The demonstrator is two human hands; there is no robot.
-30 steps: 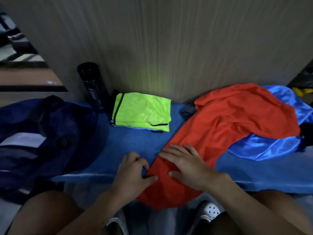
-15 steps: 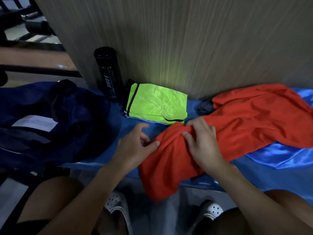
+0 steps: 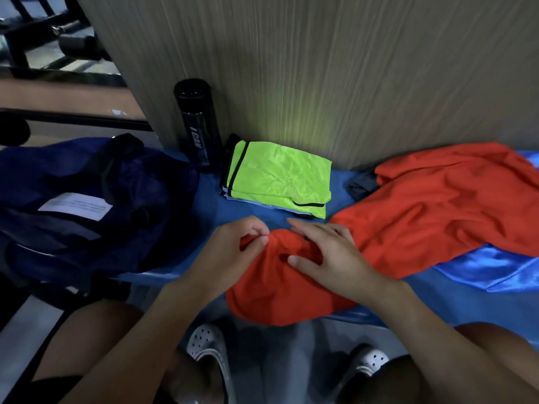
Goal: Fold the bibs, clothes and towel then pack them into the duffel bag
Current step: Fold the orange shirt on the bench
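A red cloth (image 3: 437, 199) lay across the blue surface (image 3: 253, 212), and its near end hung over the front edge. The left hand (image 3: 230, 252) had its fingers curled and pinched the edge of that near end. The right hand (image 3: 332, 258) lay on top of the red cloth just beside the left hand, with its fingers spread and mostly straight, gripping nothing. A green bib (image 3: 277, 176) sat folded in a neat pile behind the hands, close to the wooden wall (image 3: 320, 68). A black bottle (image 3: 197, 126) stood upright just left of the bib, against the wall. A dark blue bag (image 3: 87, 170) sat on the left end of the surface, with a white label (image 3: 75, 205) on it. A shiny blue cloth (image 3: 501, 266) lay at the right, partly under the red cloth. A bit of grey cloth (image 3: 361, 183) poked out from under the red cloth near the wall. Two white shoes (image 3: 207, 345) with little holes showed on the floor below the surface, between the person's knees.
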